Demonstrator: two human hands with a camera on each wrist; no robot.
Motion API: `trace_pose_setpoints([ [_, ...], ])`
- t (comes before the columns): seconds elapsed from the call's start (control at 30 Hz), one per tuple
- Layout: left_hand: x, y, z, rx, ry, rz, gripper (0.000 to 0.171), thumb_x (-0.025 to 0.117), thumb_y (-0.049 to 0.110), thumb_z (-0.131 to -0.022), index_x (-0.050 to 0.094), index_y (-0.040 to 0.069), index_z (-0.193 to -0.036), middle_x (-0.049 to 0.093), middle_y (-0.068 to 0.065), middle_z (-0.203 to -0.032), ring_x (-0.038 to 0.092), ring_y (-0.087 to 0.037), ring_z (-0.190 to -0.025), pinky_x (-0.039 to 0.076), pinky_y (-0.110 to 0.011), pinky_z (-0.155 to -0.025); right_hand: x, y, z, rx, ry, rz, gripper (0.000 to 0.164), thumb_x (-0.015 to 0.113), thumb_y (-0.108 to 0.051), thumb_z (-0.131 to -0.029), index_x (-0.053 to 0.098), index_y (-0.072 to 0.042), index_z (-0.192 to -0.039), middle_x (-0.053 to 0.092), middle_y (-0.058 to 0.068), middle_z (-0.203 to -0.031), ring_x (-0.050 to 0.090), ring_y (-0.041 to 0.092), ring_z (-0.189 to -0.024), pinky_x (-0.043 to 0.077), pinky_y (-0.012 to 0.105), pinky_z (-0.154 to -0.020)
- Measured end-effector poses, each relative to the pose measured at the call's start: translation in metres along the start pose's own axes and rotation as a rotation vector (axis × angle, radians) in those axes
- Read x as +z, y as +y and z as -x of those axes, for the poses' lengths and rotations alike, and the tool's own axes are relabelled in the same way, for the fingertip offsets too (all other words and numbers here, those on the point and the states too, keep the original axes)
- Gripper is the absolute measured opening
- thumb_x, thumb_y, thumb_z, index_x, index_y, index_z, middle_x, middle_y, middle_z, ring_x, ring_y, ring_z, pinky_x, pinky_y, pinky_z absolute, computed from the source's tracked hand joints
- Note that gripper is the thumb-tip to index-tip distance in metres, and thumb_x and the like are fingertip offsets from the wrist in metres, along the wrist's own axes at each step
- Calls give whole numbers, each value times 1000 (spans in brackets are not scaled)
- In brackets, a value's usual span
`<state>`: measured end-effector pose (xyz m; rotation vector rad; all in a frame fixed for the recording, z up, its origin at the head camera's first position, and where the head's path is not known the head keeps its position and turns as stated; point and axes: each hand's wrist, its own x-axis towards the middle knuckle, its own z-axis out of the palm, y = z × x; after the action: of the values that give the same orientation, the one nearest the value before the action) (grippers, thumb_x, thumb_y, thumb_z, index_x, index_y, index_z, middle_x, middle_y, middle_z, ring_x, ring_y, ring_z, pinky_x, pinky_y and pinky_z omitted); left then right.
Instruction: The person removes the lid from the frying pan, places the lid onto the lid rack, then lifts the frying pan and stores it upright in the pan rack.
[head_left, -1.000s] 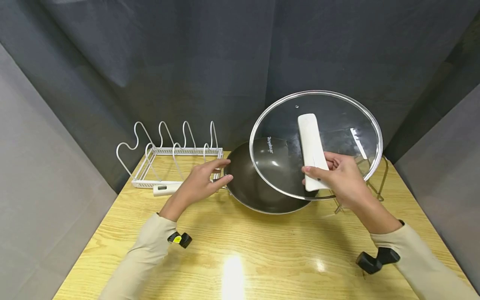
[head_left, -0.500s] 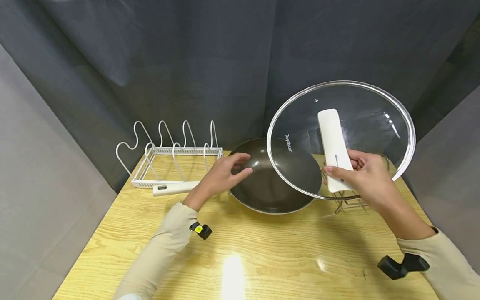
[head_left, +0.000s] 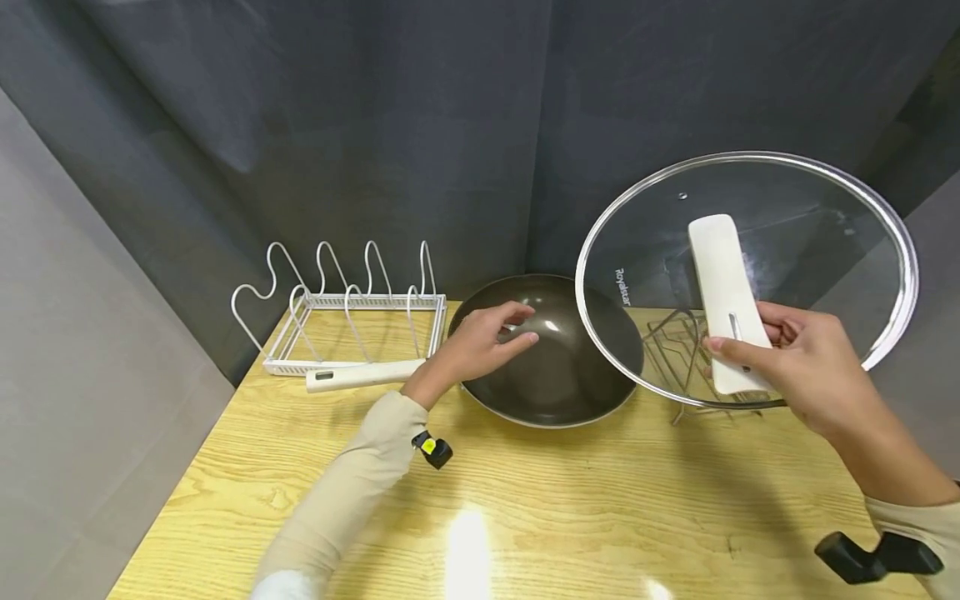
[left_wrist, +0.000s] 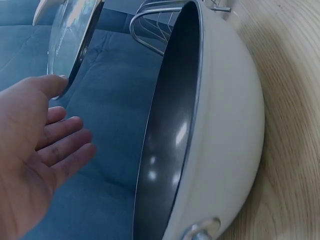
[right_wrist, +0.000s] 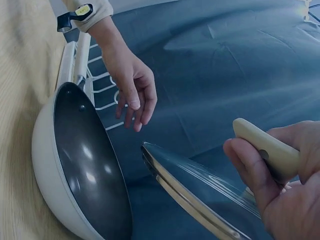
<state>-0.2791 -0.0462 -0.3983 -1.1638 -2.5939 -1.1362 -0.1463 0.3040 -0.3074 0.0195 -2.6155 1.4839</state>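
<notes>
My right hand (head_left: 817, 367) grips the lower end of the cream handle (head_left: 726, 283) on a round glass pan lid (head_left: 817, 225) with a steel rim. The lid is held tilted in the air at the right. A dark-lined wok (head_left: 558, 375), cream outside, stands on the table with its long handle (head_left: 360, 375) pointing left. Over the wok's left part hovers my left hand (head_left: 480, 342), thumb apart from loosely bent fingers and nothing held. From the left wrist view, the hand (left_wrist: 45, 135) is clear of the wok's rim (left_wrist: 192, 115).
Behind the wok handle at the left stands a white wire rack (head_left: 356, 300) with upright loops. A metal wire rack (head_left: 675, 350) shows partly through the lid at the right. Dark curtains (head_left: 375, 125) hang behind the wooden table (head_left: 562, 500).
My right hand has carried the lid rightward, away from over the wok, uncovering more of the wok and the metal rack. My left hand has moved right, from the handle's end to over the wok.
</notes>
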Motion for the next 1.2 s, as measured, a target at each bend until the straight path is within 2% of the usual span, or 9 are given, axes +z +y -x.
trace_pose_setpoints([
  [0.13,6,4,-12,-1,-23,0,40,65,30,-102,61,6,-133,66,-9,-134,66,-25,-120,54,-34,-98,-12,4,3,6,24,-29,30,79,-9,-89,63,-26,-108,72,-20,-83,70,3,-71,57,21,-60],
  [0.2,10,5,-18,-1,-30,10,40,65,30,-102,62,6,-133,66,-9,-134,66,-25,-120,54,-34,-98,-18,6,5,14,35,-27,31,79,-9,-89,64,-28,-109,72,-21,-84,70,2,-71,56,21,-59],
  [0.3,15,7,-26,-6,-41,21,39,66,28,-101,61,6,-133,66,-10,-133,66,-24,-120,53,-31,-98,-24,8,8,20,56,34,36,81,-15,-89,67,-18,-122,70,-25,-85,68,-2,-72,55,19,-59],
  [0.43,22,10,-36,-9,-52,22,39,66,28,-101,62,6,-133,67,-11,-132,66,-21,-119,52,-26,-98,-32,10,13,52,79,132,63,81,-24,-90,55,6,-138,67,-30,-86,64,-5,-76,51,17,-61],
  [0.57,29,13,-45,-4,-59,49,39,66,29,-101,62,6,-133,68,-12,-131,67,-20,-118,53,-30,-98,-39,15,18,50,107,140,47,81,-23,-90,61,-7,-130,67,-31,-85,64,-5,-74,50,17,-60],
  [0.67,34,16,-50,-11,-73,75,39,65,28,-101,62,5,-133,68,-13,-130,67,-21,-117,53,-32,-98,-42,21,22,18,116,84,34,80,-13,-89,63,-22,-117,67,-29,-86,66,-4,-71,53,18,-57],
  [0.8,42,19,-55,-23,-103,79,40,64,30,-102,61,6,-134,68,-12,-131,66,-20,-119,53,-28,-98,-45,30,26,6,133,4,40,78,-2,-89,59,-33,-106,68,-26,-85,68,-2,-69,54,19,-55],
  [1.07,60,21,-68,-24,-111,103,39,64,28,-102,61,5,-133,68,-11,-130,65,-17,-118,50,-21,-98,-51,46,29,-137,63,-512,49,59,25,-87,73,-19,-105,78,-3,-86,74,13,-62,56,22,-51],
  [1.2,70,23,-77,-24,-100,108,40,63,29,-102,62,4,-133,69,-9,-128,66,-13,-113,49,-19,-96,-54,49,31,-164,73,-528,52,57,28,-86,74,-19,-104,77,-3,-85,74,14,-59,55,22,-50],
])
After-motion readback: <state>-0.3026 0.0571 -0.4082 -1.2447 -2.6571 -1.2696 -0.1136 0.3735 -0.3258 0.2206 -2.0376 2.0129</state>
